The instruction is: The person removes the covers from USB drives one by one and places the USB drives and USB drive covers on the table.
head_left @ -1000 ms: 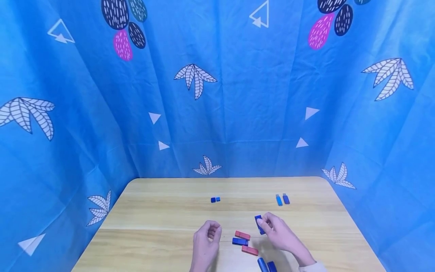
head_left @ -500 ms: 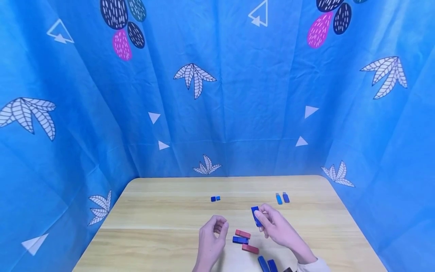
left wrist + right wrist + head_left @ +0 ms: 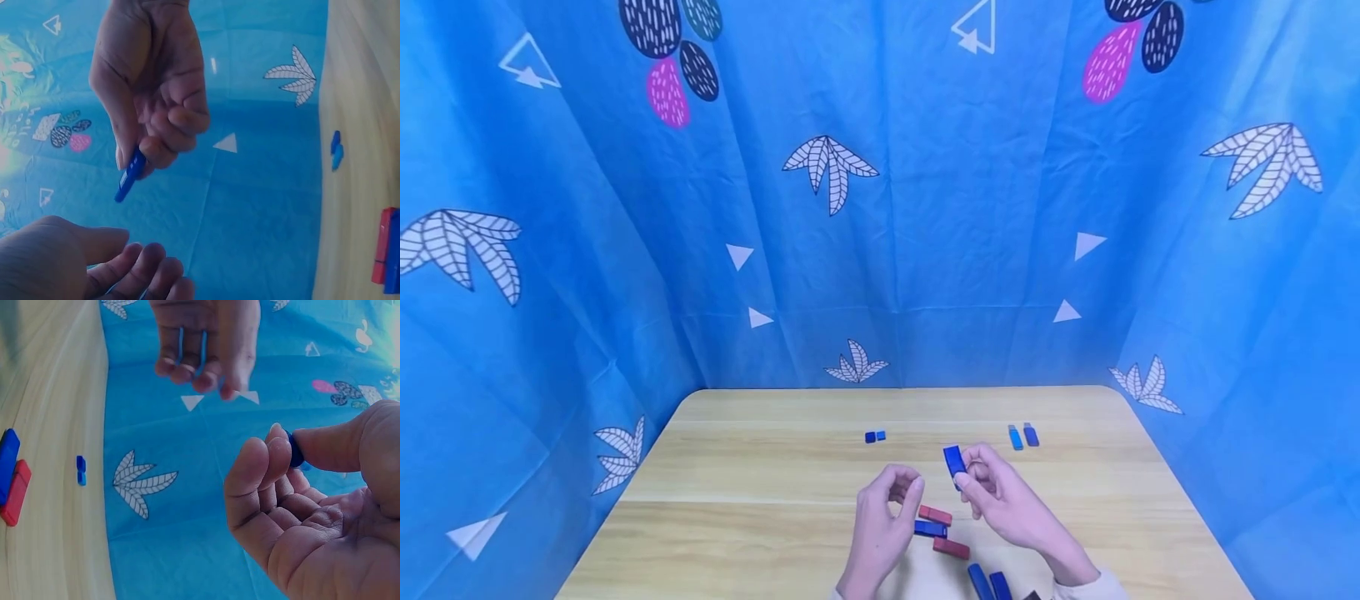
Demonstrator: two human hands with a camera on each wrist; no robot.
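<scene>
- the right hand [image 3: 1011, 508] pinches a blue stick [image 3: 953, 459] between thumb and fingers, above the bench [image 3: 737, 475]
- the left hand [image 3: 883, 527], fingers loosely curved and holding nothing, is near the stick
- a blue block [image 3: 929, 529] lies between two red blocks [image 3: 951, 547]
- farther back lie two small blue pieces [image 3: 870, 437] and two usb sticks [image 3: 1016, 439]

The pale, wood-grained worktop [image 3: 737, 467] has rounded far corners. Towards its back lie two small blue pieces [image 3: 870, 437] and, farther right, two blue sticks [image 3: 1016, 439]. Nearer lie a blue block [image 3: 931, 529] between two red blocks [image 3: 951, 548], and a blue pair [image 3: 980, 582] near a dark thing [image 3: 1033, 596], mostly cut off.
</scene>
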